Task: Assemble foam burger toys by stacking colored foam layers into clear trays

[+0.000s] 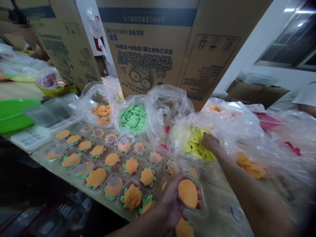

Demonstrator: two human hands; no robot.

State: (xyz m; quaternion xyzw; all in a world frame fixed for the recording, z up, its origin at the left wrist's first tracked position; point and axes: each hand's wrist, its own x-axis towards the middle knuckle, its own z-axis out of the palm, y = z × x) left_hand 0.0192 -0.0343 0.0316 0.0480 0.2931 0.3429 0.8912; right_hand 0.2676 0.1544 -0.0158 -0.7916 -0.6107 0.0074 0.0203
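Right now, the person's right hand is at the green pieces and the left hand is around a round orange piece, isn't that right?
Not quite: the head view shows the right hand at the yellow pieces, not the green pieces. The left hand is indeed around a round orange piece.

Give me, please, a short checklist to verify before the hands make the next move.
1. Left hand holds an orange disc: ok.
2. Right hand is at the yellow pieces: ok.
3. Right hand grips one of these pieces: cannot tell, the picture is too blurred there.
4. Green pieces are in view: ok, inside a clear bag.
5. The other orange discs look all alike: not ok, some show a purplish round patch.
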